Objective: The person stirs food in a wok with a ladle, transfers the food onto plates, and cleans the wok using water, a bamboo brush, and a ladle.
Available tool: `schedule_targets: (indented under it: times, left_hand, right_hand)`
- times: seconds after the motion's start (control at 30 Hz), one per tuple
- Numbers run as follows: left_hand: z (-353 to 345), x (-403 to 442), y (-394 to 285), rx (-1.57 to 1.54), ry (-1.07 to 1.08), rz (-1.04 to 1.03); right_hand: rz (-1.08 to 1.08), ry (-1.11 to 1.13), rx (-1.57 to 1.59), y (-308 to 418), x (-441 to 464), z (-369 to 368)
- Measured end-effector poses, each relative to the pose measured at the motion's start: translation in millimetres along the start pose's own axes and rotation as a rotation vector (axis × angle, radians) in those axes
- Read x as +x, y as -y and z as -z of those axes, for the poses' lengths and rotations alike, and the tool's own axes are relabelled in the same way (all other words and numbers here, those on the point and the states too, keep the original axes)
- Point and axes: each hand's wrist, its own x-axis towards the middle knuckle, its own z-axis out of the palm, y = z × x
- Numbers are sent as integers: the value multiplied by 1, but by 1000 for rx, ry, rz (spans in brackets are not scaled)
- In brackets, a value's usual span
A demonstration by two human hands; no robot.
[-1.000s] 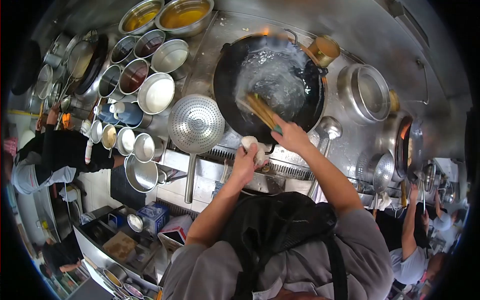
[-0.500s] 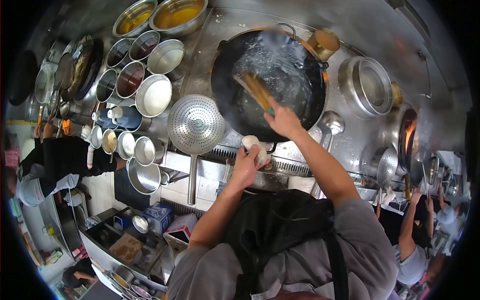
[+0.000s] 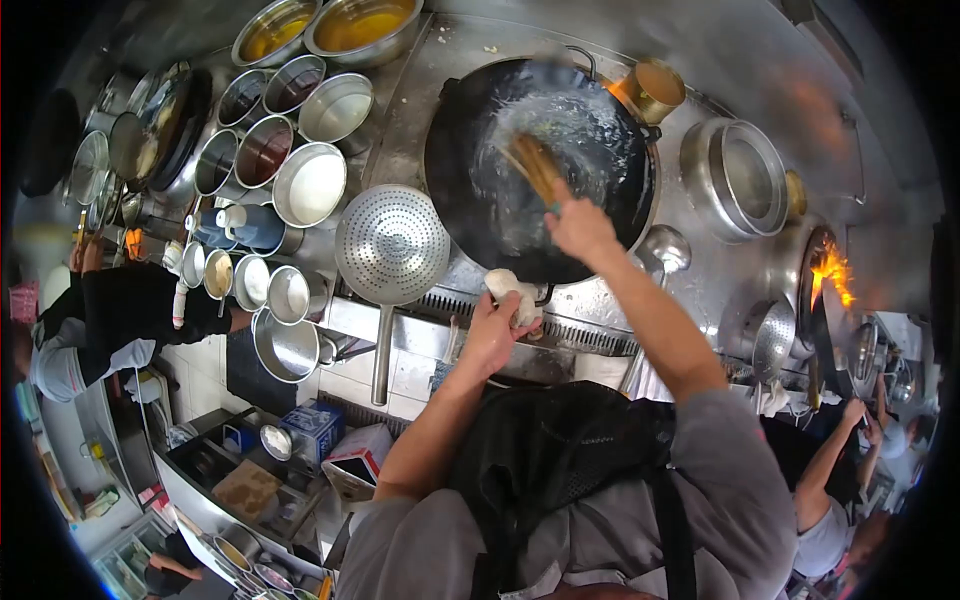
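Observation:
My right hand (image 3: 583, 232) is closed round the bound end of a bamboo wok brush (image 3: 537, 165). The bristles reach into swirling, bubbling water (image 3: 570, 125) in a large black wok (image 3: 455, 190). My left hand (image 3: 492, 332) grips a folded whitish cloth (image 3: 513, 292) at the near rim of the wok, beside its loop handle (image 3: 546, 293). Whether the cloth touches that handle, I cannot tell. Left of the wok rests a perforated strainer (image 3: 392, 243), its long handle pointing toward me. A steel ladle (image 3: 664, 250) lies to the right.
Several steel pots with sauces and a white powder (image 3: 310, 185) stand at the left. Stacked steel basins (image 3: 738, 178) and a can-like pot (image 3: 655, 88) are on the right. A flame (image 3: 832, 272) rises at the neighbouring burner, near a co-worker (image 3: 830, 500). Another person (image 3: 110, 325) works at the left.
My right hand and the brush have swept slightly to the right within the wok. My left hand stays put with the cloth. The flame at the right burner has grown.

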Motion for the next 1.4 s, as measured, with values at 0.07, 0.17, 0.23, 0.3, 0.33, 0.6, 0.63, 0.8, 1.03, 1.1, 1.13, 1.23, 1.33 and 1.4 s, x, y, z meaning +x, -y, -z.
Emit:
schedule_targets:
  times: [0.07, 0.17, 0.23, 0.3, 0.33, 0.6, 0.63, 0.8, 1.03, 1.1, 1.13, 1.23, 1.33, 1.4]
  left_hand:
    - [0, -1, 0, -5, -5, -16]
    - [-1, -4, 1, -29, -19, -15]
    - [-2, -7, -2, -53, -23, 24]
    - [0, -6, -1, -57, -28, 39]
    - [4, -2, 3, -48, -22, 34]
    - [11, 6, 7, -34, 23, -55]
    - [10, 5, 6, -23, 44, -40]
    - [4, -1, 0, -3, -7, -17]
    - [11, 6, 1, 34, 42, -9]
    - [5, 3, -4, 49, 21, -6]
    - [2, 2, -4, 60, 2, -6]
    - [4, 3, -3, 103, 27, -6]
    - [5, 4, -1, 88, 17, -15]
    - [5, 3, -1, 69, 20, -7]
  right_hand:
    - [80, 8, 52, 14, -26, -15]
    - [194, 93, 56, 0, -77, -7]
    - [189, 203, -108, -31, -105, 9]
    - [115, 253, -285, -78, -97, 21]
    - [60, 261, -363, -100, -84, 24]
    - [-14, -82, 84, 5, 32, -17]
    - [3, -78, 92, 20, 22, -22]
    - [161, 97, 57, 0, -42, -22]
    - [157, 303, -318, -123, -59, 83]
    - [51, 218, -148, -116, -11, 89]
    - [100, 118, -76, -107, 6, 73]
    - [43, -36, 107, -50, 28, 7]
    - [77, 2, 174, -23, 0, -34]
    - [137, 112, 196, -21, -43, -20]
